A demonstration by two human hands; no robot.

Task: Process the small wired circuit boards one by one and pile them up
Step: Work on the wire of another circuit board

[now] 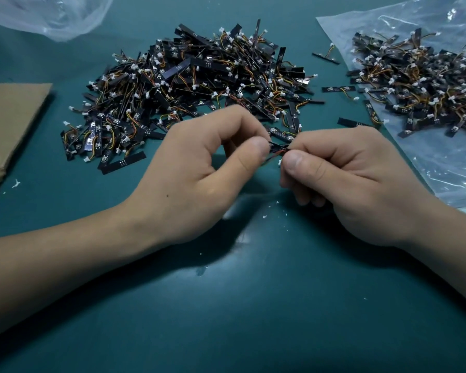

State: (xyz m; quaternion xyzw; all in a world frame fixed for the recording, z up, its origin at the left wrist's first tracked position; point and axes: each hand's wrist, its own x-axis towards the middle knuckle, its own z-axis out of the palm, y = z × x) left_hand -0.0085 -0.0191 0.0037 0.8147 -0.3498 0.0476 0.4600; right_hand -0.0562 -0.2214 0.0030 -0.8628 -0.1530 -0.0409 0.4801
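One small black circuit board [278, 147] with thin coloured wires is held between both hands above the green mat. My left hand [199, 173] pinches its left end between thumb and forefinger. My right hand [345, 179] pinches its right end and wires the same way. Most of the board is hidden by the fingertips. A large pile of the same boards [189, 87] lies just behind my hands. A second pile [420, 84] lies on a clear plastic bag [447, 168] at the right.
A piece of brown cardboard [8, 125] lies at the left edge. Another clear plastic bag [51, 14] sits at the top left. Several loose boards [338, 89] lie between the two piles. Small white scraps [16, 183] dot the green mat [253, 305].
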